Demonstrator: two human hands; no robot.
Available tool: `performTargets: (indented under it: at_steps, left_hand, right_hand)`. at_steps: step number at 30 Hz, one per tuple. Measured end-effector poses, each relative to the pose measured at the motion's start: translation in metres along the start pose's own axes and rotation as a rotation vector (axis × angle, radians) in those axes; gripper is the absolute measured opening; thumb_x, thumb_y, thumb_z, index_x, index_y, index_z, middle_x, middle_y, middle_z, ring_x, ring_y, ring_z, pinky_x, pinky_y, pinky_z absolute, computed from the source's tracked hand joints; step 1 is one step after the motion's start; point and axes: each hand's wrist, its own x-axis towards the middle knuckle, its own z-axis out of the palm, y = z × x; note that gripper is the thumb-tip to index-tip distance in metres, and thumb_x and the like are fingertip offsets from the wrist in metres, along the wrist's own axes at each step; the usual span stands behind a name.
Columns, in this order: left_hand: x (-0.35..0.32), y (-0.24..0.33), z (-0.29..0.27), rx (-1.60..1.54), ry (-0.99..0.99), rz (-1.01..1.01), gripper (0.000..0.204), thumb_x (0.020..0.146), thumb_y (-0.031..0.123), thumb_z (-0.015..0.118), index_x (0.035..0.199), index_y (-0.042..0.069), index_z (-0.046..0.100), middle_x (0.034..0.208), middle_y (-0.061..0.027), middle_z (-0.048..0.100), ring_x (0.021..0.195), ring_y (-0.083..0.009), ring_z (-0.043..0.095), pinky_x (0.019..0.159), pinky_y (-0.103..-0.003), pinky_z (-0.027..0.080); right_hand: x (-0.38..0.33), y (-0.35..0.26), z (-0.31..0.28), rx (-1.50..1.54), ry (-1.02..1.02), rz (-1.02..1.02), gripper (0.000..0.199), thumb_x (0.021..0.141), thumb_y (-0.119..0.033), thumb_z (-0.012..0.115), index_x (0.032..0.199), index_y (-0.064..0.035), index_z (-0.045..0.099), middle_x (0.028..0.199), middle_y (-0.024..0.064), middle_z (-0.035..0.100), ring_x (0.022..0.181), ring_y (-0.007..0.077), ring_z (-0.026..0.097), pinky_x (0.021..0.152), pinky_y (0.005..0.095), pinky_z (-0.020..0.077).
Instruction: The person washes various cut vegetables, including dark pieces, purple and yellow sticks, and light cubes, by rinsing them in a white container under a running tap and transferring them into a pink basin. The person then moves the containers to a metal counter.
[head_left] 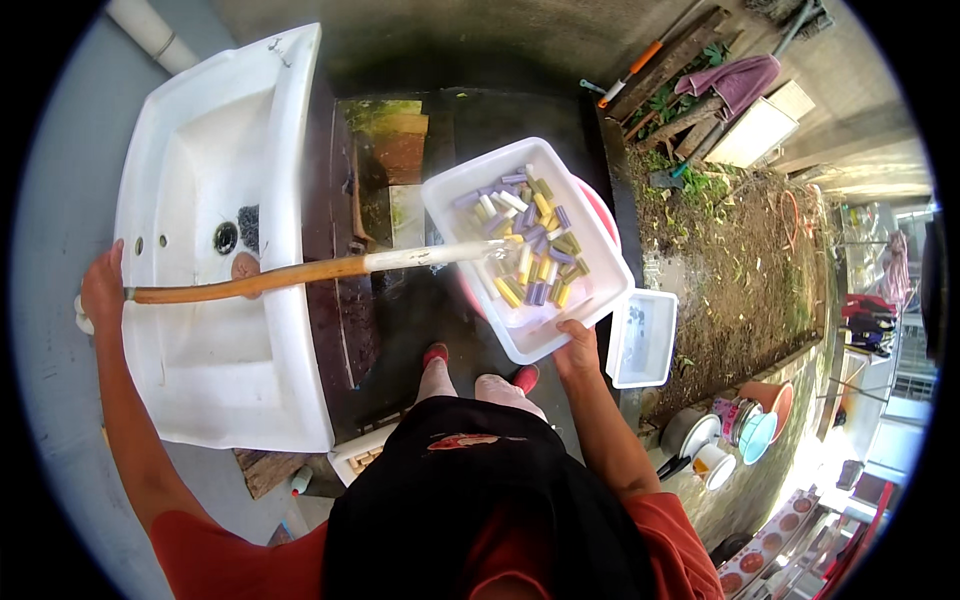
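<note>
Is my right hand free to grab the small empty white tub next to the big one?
Probably not yet. The right hand is gripping the edge of the big tub of coloured pieces, into which the hose runs. The small tub sits just beside it with nothing between, so reach looks fine once that hand lets go.

Short red sleeves, black apron, red shoes

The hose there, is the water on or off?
On. A white stream runs from the orange hose into the white tub of coloured pieces, which the right hand holds.
</note>
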Motion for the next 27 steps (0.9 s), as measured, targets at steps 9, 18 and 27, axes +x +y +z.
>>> performTargets:
  at_steps: [9,18,27]
  left_hand:
    - [0.006,0.001,0.001,0.032,-0.066,-0.146,0.059,0.090,0.055,0.034,0.087,0.003,0.063,0.091,-0.0198,0.062,0.087,-0.0404,0.056,0.072,-0.047,0.044]
    - [0.008,-0.001,0.006,0.019,-0.015,-0.150,0.055,0.090,0.053,0.036,0.091,0.006,0.064,0.093,-0.0184,0.062,0.088,-0.0395,0.056,0.072,-0.046,0.045]
    - [0.006,0.010,0.001,0.012,-0.127,-0.209,0.055,0.092,0.050,0.030,0.102,0.006,0.061,0.104,-0.0176,0.061,0.098,-0.0384,0.056,0.079,-0.047,0.045]
  right_hand:
    - [-0.017,-0.019,0.011,0.035,0.075,-0.151,0.077,0.058,0.006,0.050,0.131,-0.0081,0.030,0.118,0.0108,0.047,0.111,0.0297,0.047,0.094,0.0435,0.0423]
    - [-0.015,-0.018,-0.016,0.110,0.114,-0.218,0.076,0.059,0.006,0.050,0.131,-0.0080,0.031,0.118,0.0107,0.047,0.111,0.0301,0.047,0.096,0.0455,0.0412]
    - [-0.017,-0.018,-0.035,0.211,0.125,-0.282,0.071,0.064,0.011,0.049,0.130,-0.0076,0.033,0.113,0.0087,0.047,0.100,0.0249,0.051,0.080,0.0369,0.0473]
